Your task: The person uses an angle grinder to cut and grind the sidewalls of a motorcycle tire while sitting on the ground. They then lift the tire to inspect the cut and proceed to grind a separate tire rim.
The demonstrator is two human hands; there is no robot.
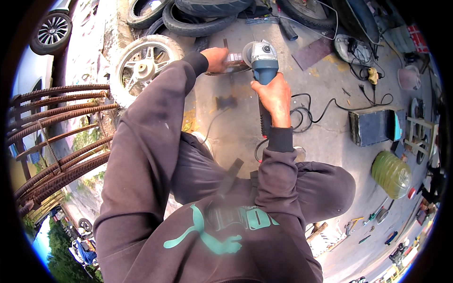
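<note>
My right hand is wrapped round the blue body of an angle grinder with a grey metal head. The disc on its left side meets or nearly meets a metal piece; I cannot tell which. This piece has a curved lower edge and a short upright rod. At the piece's left end, my left hand is closed on it, its fingertips partly hidden. A black cord runs from the grinder's lower end along the floor to the right.
A pale spoked wheel lies left of my hands, beside rusty ribbed bars. Loose tyres pile up ahead. To the right are the looped cord, a dark open box and a large jug of yellow-green liquid.
</note>
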